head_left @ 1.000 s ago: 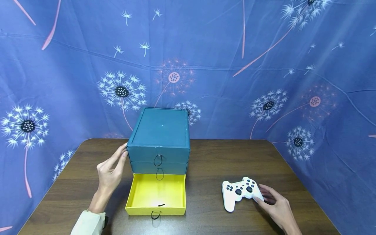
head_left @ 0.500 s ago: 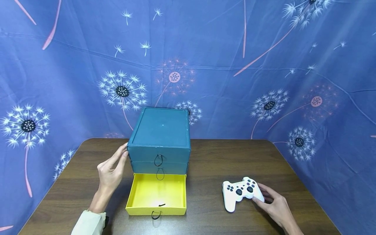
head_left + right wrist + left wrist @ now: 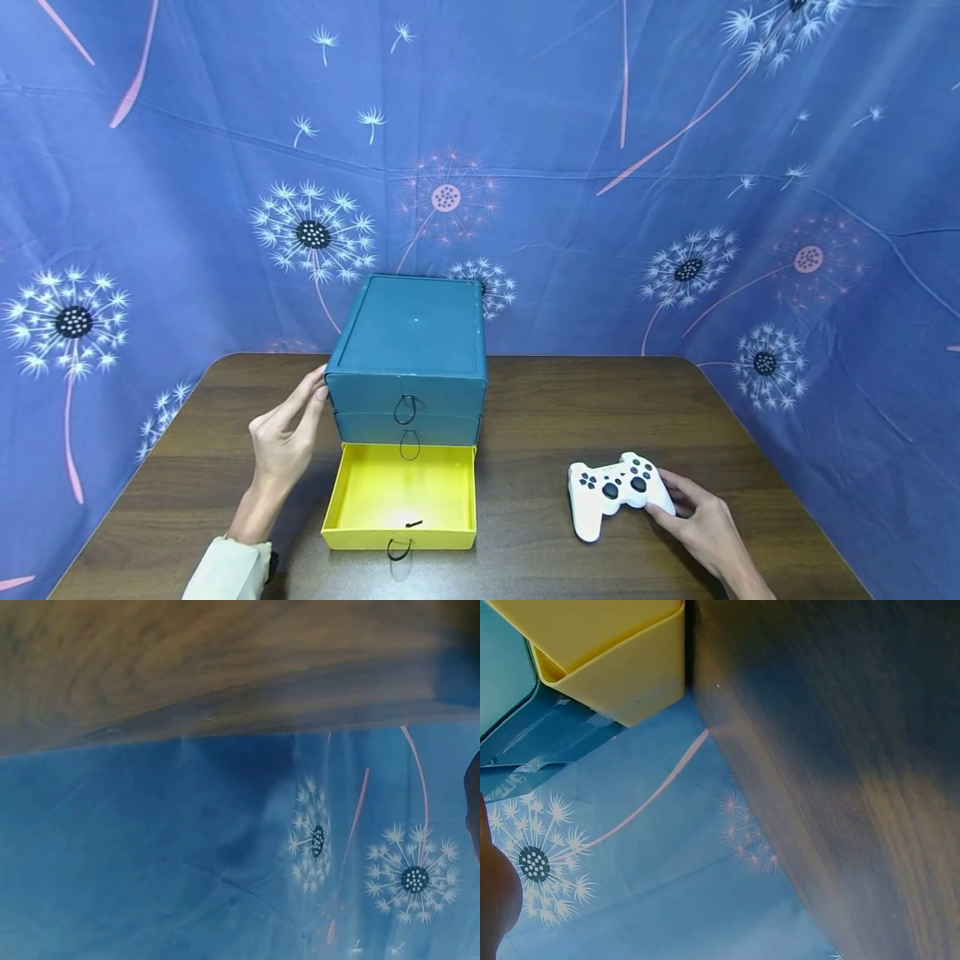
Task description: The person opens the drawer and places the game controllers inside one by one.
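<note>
A teal drawer box (image 3: 412, 329) stands left of the table's middle, with its yellow bottom drawer (image 3: 399, 540) pulled out. My left hand (image 3: 281, 442) touches the box's upper left front corner, fingers fairly straight and thumb at the front edge. A white game controller (image 3: 622, 483) lies on the table to the right. Around its right grip my right hand (image 3: 708, 529) holds on, thumb on the near side and fingers behind, partly hidden. In the left wrist view the yellow drawer (image 3: 630, 667) and box (image 3: 551, 731) fill the upper left.
The wooden table (image 3: 540, 408) ends against a blue dandelion-print cloth (image 3: 540, 250). Inside the yellow drawer lies a small black piece (image 3: 413, 524). Black loop pulls hang on the drawer fronts, such as the top loop (image 3: 405, 409).
</note>
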The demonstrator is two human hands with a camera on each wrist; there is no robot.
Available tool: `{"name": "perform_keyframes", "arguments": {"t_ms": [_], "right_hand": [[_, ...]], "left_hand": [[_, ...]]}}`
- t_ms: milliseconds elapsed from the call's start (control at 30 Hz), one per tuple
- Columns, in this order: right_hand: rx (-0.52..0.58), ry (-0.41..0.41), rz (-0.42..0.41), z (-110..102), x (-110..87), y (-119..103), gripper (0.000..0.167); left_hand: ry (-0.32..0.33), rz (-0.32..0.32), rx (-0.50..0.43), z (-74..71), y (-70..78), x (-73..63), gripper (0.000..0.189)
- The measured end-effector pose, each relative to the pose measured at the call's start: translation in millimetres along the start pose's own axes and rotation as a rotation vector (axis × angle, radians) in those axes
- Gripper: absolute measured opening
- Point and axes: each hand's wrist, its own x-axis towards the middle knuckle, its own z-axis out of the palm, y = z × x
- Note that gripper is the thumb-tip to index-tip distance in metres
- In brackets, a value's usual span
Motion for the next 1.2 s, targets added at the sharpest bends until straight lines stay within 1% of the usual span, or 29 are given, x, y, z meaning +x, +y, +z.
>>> {"name": "perform_keyframes", "arguments": {"t_ms": [200, 400, 567, 800, 967, 1200], "right_hand": [[-0.032, -0.002, 0.005, 1, -2.5, -11, 0.052], [-0.044, 0.028, -0.038, 5, -8.0, -23, 0.052], [-0.045, 0.053, -0.061, 8, -11.9, -31, 0.052], [-0.067, 0.058, -0.037, 11, -16.4, -40, 0.051], [-0.048, 0.073, -0.023, 13, -18.7, -47, 0.051], [0.009, 0.105, -0.016, 17, -23.7, -60, 0.050]], "left_hand": [[-0.003, -0.001, -0.005, -0.6, -1.5, -0.5, 0.035], [-0.004, 0.000, -0.002, -1.0, -2.2, -0.5, 0.026], [-0.004, 0.003, -0.002, -1.3, -2.0, -0.1, 0.025], [-0.012, -0.001, -0.003, -0.8, -2.5, -0.4, 0.027], [-0.013, -0.004, 0.005, -0.8, -3.8, -1.5, 0.029], [-0.013, 0.001, 0.000, -0.9, -3.5, -1.4, 0.029]]}}
